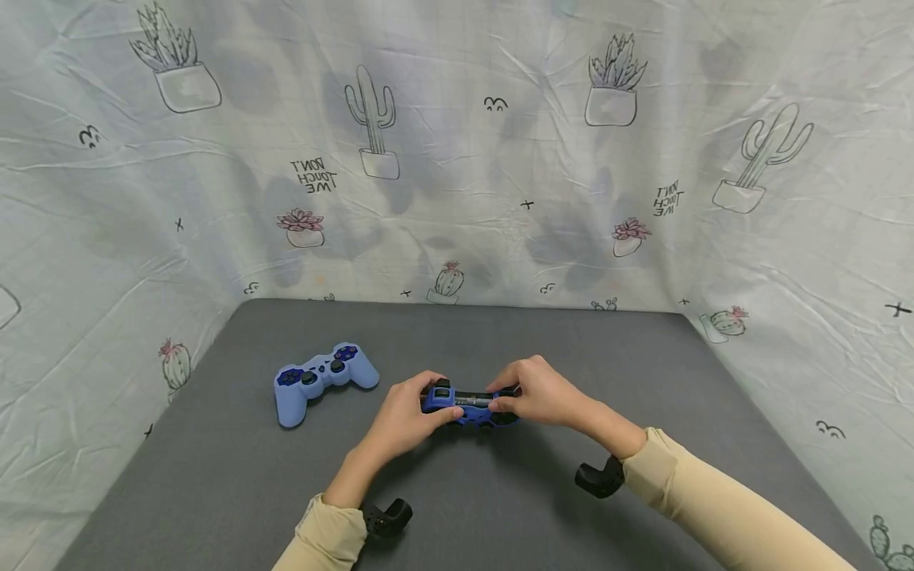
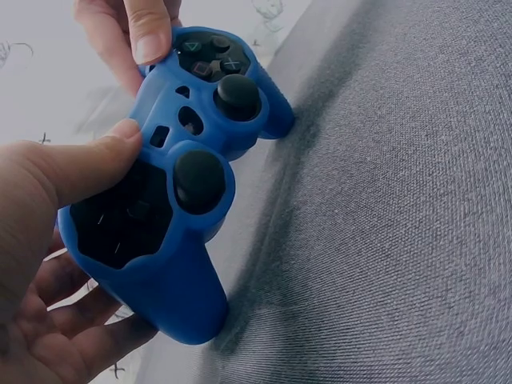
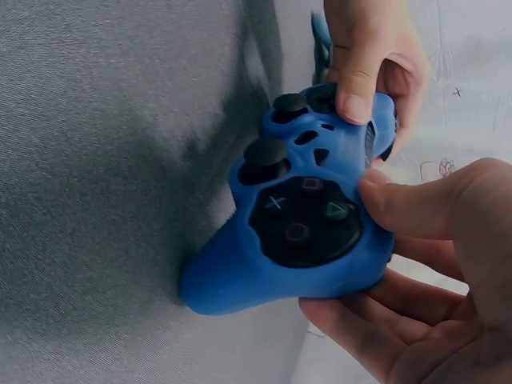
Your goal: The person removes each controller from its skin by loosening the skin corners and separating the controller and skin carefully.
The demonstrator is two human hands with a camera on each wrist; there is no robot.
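A dark blue game controller [image 1: 467, 406] in a silicone skin is held just above the grey mat, near its middle. My left hand [image 1: 412, 416] grips its left handle, thumb on the top edge by the d-pad [image 2: 120, 220]. My right hand [image 1: 539, 392] grips the right handle, thumb resting beside the face buttons [image 3: 304, 220]. The wrist views show the dark blue controller [image 2: 180, 184] [image 3: 296, 216] with both black thumbsticks and fingers curled underneath. A second, light blue controller [image 1: 321, 379] lies on the mat to the left, apart from both hands.
The grey mat [image 1: 643, 373] covers the table and is walled on three sides by a white cloth printed with cacti [image 1: 457, 159]. Black wrist-camera mounts [image 1: 385, 517] [image 1: 598, 478] hang below both beige sleeves.
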